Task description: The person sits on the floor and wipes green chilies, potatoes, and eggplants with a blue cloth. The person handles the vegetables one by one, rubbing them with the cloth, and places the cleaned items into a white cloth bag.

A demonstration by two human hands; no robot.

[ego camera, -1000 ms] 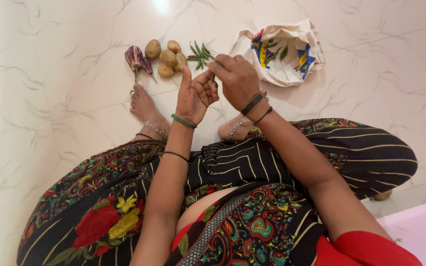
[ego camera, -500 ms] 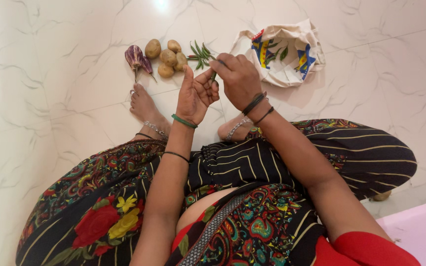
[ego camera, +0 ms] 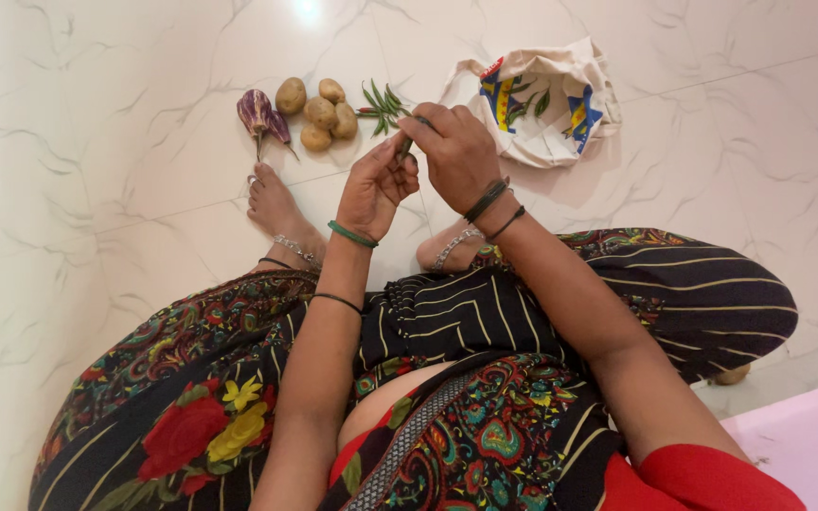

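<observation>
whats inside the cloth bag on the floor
Through the open mouth of the cloth bag, a few green chillies lie on the lining. The folded fabric covers the rest of the inside, so anything deeper cannot be seen.

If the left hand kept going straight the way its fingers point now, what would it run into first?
The left hand points up and away from the body, its fingers already at the green chilli that the right hand pinches. Beyond that, probably the chilli pile on the floor, though depth is unclear.
</observation>
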